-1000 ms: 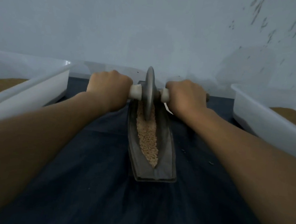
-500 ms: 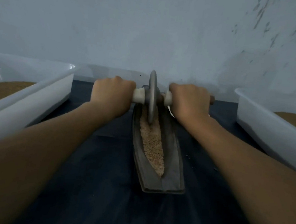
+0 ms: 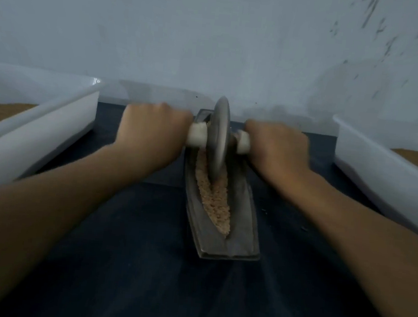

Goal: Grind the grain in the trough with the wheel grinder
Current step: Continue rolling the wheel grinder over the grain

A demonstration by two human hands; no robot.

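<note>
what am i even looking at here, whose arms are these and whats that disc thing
No machine here: a camera worn on a person's head looks down along their own bare arms. The left hand and right hand each close their grip round a white handle either side of a metal wheel. The wheel stands on edge in a long dark trough holding pale grain. The trough lies on a dark cloth between a white left tub and right tub holding brownish stuff.
</note>
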